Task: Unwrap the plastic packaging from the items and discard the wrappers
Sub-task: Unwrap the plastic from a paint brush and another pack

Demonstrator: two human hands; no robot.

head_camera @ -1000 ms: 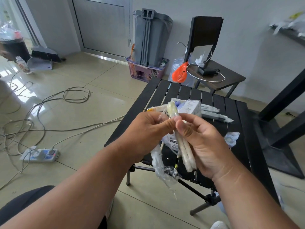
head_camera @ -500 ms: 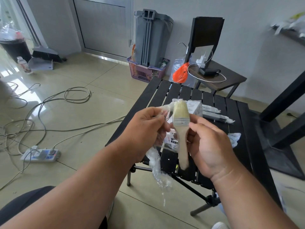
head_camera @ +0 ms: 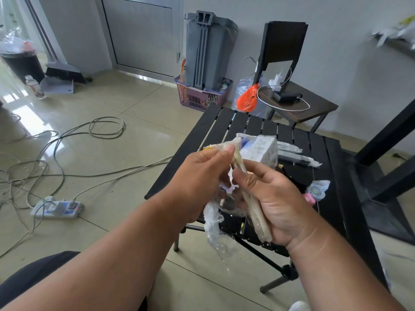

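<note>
Above the near edge of the slatted desk [head_camera: 224, 124], the right hand [head_camera: 278, 207] grips a pale brush [head_camera: 256, 212] by its handle, long axis running up-left, while the left hand [head_camera: 202, 176] pinches the plastic wrapper [head_camera: 215, 227] beside its upper end.

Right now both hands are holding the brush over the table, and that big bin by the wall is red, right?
Not quite. The bin by the wall is grey, not red, as the head view shows. The rest holds: the left hand and right hand both grip the brush over the table.
</note>
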